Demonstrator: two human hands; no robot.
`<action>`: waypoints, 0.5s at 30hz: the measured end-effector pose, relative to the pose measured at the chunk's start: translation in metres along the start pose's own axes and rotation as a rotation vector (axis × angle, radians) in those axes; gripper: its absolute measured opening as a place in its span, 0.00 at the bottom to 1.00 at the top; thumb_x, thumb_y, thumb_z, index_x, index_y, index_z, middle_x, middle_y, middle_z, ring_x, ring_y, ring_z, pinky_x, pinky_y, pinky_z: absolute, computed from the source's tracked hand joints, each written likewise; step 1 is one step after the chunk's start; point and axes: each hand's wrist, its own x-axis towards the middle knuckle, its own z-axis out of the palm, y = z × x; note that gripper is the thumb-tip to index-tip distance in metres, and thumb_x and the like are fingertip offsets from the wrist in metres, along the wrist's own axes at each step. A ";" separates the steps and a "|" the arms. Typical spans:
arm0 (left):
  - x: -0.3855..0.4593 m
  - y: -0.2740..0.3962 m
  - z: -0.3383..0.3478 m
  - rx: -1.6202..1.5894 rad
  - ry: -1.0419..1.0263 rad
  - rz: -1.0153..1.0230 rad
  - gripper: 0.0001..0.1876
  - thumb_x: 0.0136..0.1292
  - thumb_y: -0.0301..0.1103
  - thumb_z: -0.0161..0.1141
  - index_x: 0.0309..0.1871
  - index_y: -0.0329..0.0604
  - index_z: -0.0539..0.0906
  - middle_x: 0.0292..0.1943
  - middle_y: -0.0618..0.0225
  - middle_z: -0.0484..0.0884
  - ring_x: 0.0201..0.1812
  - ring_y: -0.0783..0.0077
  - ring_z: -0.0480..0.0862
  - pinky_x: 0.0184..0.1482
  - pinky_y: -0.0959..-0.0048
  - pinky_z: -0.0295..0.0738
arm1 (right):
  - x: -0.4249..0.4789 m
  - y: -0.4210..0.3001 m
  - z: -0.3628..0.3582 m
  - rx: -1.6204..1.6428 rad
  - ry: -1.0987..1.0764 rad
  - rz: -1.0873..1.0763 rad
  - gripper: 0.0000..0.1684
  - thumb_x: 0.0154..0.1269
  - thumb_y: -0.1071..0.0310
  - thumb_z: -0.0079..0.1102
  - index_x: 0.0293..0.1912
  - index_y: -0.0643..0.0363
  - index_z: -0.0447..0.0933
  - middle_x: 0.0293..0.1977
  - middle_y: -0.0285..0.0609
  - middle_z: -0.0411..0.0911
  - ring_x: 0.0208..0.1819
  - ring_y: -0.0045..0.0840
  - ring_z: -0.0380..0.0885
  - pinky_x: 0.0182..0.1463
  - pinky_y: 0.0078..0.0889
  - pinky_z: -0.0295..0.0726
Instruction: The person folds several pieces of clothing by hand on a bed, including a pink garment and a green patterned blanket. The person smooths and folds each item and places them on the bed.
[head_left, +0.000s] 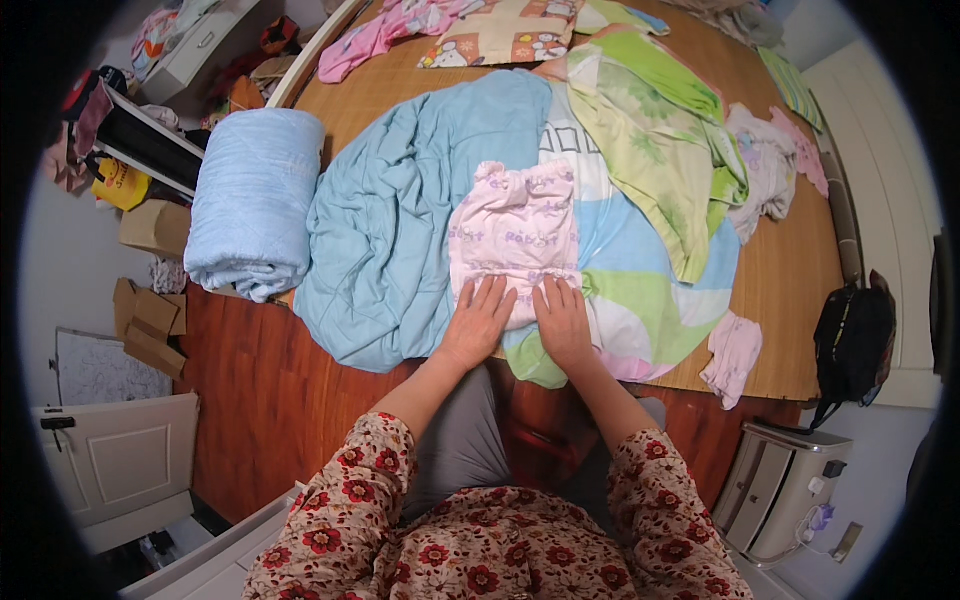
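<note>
A pink garment with a rabbit print and a gathered top edge (517, 217) lies before me, partly folded, on the bedding. Flat on its near part, at the left, rests my left hand (480, 315). My right hand (561, 319) lies on the same part at the right, fingers pointing away from me. Whether any fingertip pinches the cloth cannot be told. Under and left of the garment spreads a crumpled light-blue quilt (375, 225). To the right lie a blue, green and white patterned cloth (645, 300) and a green leaf-print cloth (637, 135).
A rolled blue blanket (251, 195) stands at the left edge of the wooden bed surface (795, 300). Small pink clothing (735, 356) lies near the right front edge, beside a black bag (855, 337). Farther back are a patterned pillow (510, 34) and pink clothes (382, 34).
</note>
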 end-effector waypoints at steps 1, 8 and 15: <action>0.003 -0.002 -0.004 -0.071 -0.019 -0.008 0.25 0.54 0.29 0.55 0.59 0.40 0.71 0.61 0.53 0.69 0.62 0.51 0.67 0.63 0.52 0.59 | 0.002 0.001 0.000 0.038 -0.007 0.007 0.17 0.56 0.68 0.50 0.45 0.61 0.73 0.49 0.49 0.72 0.52 0.40 0.70 0.53 0.44 0.69; 0.009 -0.026 -0.051 -0.702 -0.268 -0.074 0.17 0.53 0.26 0.58 0.49 0.38 0.78 0.41 0.55 0.81 0.44 0.56 0.80 0.49 0.67 0.73 | 0.017 0.020 -0.057 0.605 -0.515 0.166 0.13 0.52 0.70 0.54 0.39 0.62 0.76 0.35 0.52 0.78 0.40 0.45 0.77 0.45 0.43 0.74; 0.073 -0.087 -0.024 -1.040 -0.011 -0.574 0.18 0.59 0.38 0.61 0.50 0.39 0.78 0.33 0.62 0.83 0.35 0.74 0.79 0.41 0.73 0.75 | 0.097 0.076 -0.035 0.712 -0.171 0.423 0.24 0.58 0.62 0.57 0.52 0.62 0.72 0.47 0.55 0.75 0.48 0.45 0.75 0.50 0.36 0.73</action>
